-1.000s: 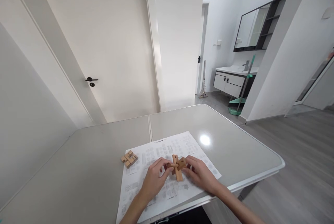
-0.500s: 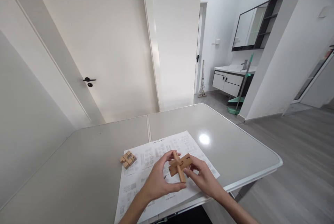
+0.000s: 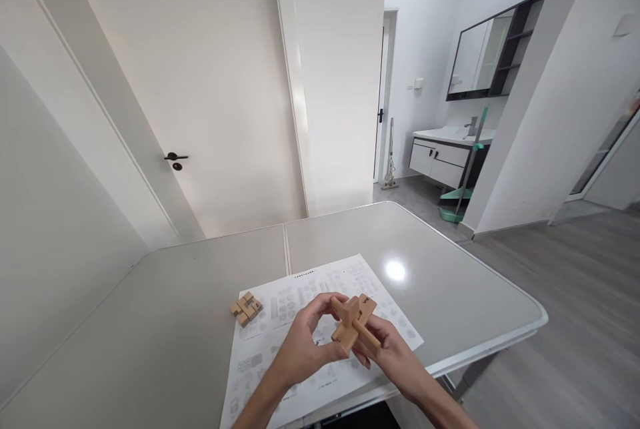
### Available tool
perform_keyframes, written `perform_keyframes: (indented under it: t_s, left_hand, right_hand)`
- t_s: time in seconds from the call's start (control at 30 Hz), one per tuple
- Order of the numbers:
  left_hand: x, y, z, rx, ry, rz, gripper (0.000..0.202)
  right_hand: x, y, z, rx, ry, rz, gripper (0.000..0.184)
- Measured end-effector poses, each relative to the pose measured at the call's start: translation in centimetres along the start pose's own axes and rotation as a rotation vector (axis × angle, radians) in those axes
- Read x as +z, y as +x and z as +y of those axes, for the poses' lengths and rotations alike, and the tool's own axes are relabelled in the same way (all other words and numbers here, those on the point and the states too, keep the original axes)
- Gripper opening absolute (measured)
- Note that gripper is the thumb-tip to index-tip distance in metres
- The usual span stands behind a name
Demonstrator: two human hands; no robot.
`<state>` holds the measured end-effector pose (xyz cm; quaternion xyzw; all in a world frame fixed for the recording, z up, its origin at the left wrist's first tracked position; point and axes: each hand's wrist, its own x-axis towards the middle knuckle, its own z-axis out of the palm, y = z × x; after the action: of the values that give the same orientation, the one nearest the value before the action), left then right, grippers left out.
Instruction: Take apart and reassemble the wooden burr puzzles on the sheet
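Note:
Above the front part of a printed sheet [image 3: 280,362], a wooden interlocking puzzle [image 3: 353,312] of crossed flat pieces is held between both hands. My left hand [image 3: 310,339] grips it from the left, thumb below and fingers at the upper end. My right hand [image 3: 393,352] is closed on its lower right side, partly behind the pieces. Dark marks show on one flat piece. On the sheet's upper left edge lies a small cluster of wooden blocks [image 3: 247,309], apart from both hands.
The grey table [image 3: 165,322] has a seam across it and a raised light rim. Beyond stands a pale door with a black handle [image 3: 176,157]. To the right are a sink cabinet [image 3: 435,159], a mop [image 3: 391,155] and a green dustpan [image 3: 451,214].
The wooden puzzle has been turned in the hands, so its long piece now points to the lower right. My right hand has shifted lower around it. The view has tilted slightly.

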<state>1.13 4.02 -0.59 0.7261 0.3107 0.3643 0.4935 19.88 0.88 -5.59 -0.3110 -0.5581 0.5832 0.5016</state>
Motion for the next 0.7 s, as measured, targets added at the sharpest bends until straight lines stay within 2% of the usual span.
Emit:
perform_keyframes:
  t_s: [0.07,0.17,0.33,0.5,0.57,0.63,0.7]
  left_hand:
    - [0.1,-0.1,0.1,-0.006,0.018,0.026,0.070]
    - [0.2,-0.1,0.0,-0.008,0.033,0.057,0.071]
    - [-0.1,-0.2,0.4,-0.020,0.070,0.028,0.072]
    - [-0.7,-1.1,1.6,-0.066,0.150,-0.029,0.082]
    - [-0.7,-1.7,2.1,-0.067,0.209,-0.052,0.093]
    - [-0.5,-2.3,2.6,-0.063,0.292,-0.044,0.109]
    - [-0.3,-2.5,2.9,-0.062,0.362,-0.003,0.111]
  right_hand:
    - [0.1,-0.2,-0.2,0.014,-0.012,-0.010,0.041]
    - [0.2,-0.2,-0.3,0.017,-0.030,-0.019,0.040]
    - [-0.5,0.0,0.3,-0.015,-0.129,0.035,0.042]
    - [-1.6,0.0,0.1,-0.112,-0.326,0.133,0.036]
    - [-1.6,0.1,-0.3,-0.165,-0.376,0.147,0.033]
    - [-1.4,0.1,-0.7,-0.213,-0.416,0.155,0.028]
    - [-0.9,0.2,-1.1,-0.250,-0.449,0.160,0.025]
